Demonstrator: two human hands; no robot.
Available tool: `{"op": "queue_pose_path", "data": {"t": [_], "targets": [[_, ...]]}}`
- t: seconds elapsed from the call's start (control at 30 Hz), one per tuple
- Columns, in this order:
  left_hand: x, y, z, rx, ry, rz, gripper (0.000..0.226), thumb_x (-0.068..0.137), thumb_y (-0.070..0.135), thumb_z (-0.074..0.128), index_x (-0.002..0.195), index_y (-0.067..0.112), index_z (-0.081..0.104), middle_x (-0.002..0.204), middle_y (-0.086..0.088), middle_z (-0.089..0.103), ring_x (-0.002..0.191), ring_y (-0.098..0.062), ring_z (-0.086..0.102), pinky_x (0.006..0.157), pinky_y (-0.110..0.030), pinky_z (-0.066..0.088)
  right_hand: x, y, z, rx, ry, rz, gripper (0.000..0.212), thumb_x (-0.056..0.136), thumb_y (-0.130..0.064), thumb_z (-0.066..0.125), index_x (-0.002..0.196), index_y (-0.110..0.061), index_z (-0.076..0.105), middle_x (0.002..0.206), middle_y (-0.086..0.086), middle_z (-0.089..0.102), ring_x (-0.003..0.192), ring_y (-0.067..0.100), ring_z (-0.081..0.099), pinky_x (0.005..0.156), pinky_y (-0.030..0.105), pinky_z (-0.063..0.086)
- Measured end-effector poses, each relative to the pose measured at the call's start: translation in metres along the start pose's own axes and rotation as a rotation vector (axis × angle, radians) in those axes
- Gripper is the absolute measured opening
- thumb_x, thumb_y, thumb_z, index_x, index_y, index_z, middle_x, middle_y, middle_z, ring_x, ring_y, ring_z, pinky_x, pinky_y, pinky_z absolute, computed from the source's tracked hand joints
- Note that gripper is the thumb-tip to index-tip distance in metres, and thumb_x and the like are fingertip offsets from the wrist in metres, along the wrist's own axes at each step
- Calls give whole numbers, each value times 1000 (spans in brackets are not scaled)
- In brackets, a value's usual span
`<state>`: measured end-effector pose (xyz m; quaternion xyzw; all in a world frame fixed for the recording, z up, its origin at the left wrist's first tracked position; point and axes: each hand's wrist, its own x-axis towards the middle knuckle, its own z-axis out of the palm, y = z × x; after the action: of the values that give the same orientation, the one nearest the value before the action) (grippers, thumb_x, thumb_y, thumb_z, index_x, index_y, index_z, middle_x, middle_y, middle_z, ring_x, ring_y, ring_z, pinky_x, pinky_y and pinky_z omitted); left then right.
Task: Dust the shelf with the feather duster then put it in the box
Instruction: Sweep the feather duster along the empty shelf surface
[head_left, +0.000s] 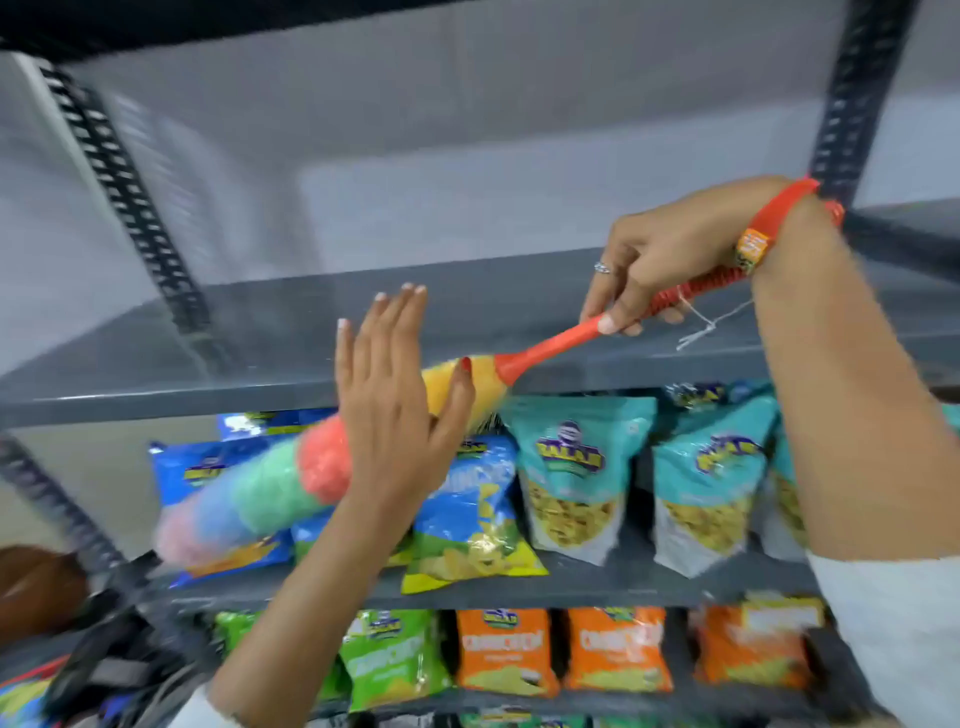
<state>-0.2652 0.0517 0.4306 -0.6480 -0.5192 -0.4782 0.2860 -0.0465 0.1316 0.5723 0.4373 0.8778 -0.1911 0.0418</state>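
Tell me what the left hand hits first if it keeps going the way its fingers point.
The left hand points up and slightly away, fingers spread. Going straight on, it would probably meet the front edge of the grey shelf just above it first, though depth is hard to judge in this blurred view.

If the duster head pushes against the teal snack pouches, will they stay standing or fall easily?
The teal snack pouches stand upright on narrow bases, so they would probably tip back easily. They look puffy, likely light for their size. The duster head looks soft and fluffy, so it should bend first, giving only a weak push.
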Motion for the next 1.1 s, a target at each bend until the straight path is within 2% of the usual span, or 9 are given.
{"op": "queue_pose_path", "data": {"t": [0.1, 0.2, 0.3, 0.4, 0.5, 0.57, 0.73, 0.9, 1.1], "targets": [[0, -24, -4, -89, 25, 13, 47, 91, 24, 46, 132, -1, 47, 134, -14, 52, 130, -26, 40, 114, -43, 24, 30, -12, -5, 149, 79, -88, 17, 85, -6, 66, 95, -18, 73, 46, -7, 61, 36, 9, 46, 42, 16, 40], [-6, -44, 2, -143, 66, 17, 39, 90, 15, 47, 123, -6, 54, 123, -18, 58, 121, -28, 47, 106, -42, 36, 68, -23, -3, 255, 114, -137, 21, 86, -7, 66, 102, -18, 73, 54, -2, 61, 46, 17, 45, 46, 19, 40], [-14, -60, 14, -160, 67, 9, 33, 90, 12, 48, 115, -7, 58, 114, -17, 61, 112, -29, 53, 98, -47, 42, 97, -36, 5, 268, 87, -185, 25, 87, -10, 66, 108, -20, 72, 60, 3, 60, 47, 15, 45, 46, 18, 42], [-21, -73, 28, -50, 39, -2, 32, 90, 17, 48, 113, 1, 62, 113, -11, 64, 116, -30, 52, 104, -53, 35, 124, -51, 19, 274, 79, -199, 26, 88, -11, 64, 111, -21, 72, 61, 3, 58, 45, 12, 44, 50, 21, 41], [-28, -81, 40, 156, 78, -42, 32, 89, 28, 47, 110, 12, 66, 118, -3, 64, 127, -27, 44, 116, -53, 11, 146, -54, 27, 297, 88, -193, 26, 88, -14, 64, 112, -19, 71, 61, 1, 57, 47, 14, 43, 50, 21, 40], [-31, -82, 47, 213, 98, -42, 33, 89, 31, 46, 108, 15, 67, 120, -1, 64, 130, -25, 41, 117, -51, 3, 156, -53, 29, 302, 95, -180, 27, 88, -15, 63, 114, -21, 70, 60, -1, 57, 43, 13, 43, 48, 20, 39], [-29, -88, 64, 89, -6, 1, 32, 92, 27, 44, 107, 10, 67, 110, -3, 66, 111, -21, 54, 112, -43, 24, 178, -51, 27, 334, 70, -156, 28, 90, -16, 62, 117, -20, 68, 61, -2, 57, 41, 12, 42, 49, 21, 38], [-31, -91, 75, 71, 20, -24, 30, 91, 27, 41, 106, 13, 63, 109, -2, 66, 103, -21, 57, 101, -38, 30, 198, -52, 28, 302, 60, -138, 30, 92, -17, 57, 121, -22, 65, 64, -2, 57, 38, 9, 42, 51, 24, 39], [-31, -90, 80, 73, 97, -22, 26, 89, 26, 41, 104, 15, 58, 104, -4, 67, 99, -21, 56, 99, -39, 31, 209, -49, 22, 301, 42, -110, 30, 91, -20, 60, 120, -27, 64, 66, 0, 59, 43, 12, 45, 54, 24, 41]]}}
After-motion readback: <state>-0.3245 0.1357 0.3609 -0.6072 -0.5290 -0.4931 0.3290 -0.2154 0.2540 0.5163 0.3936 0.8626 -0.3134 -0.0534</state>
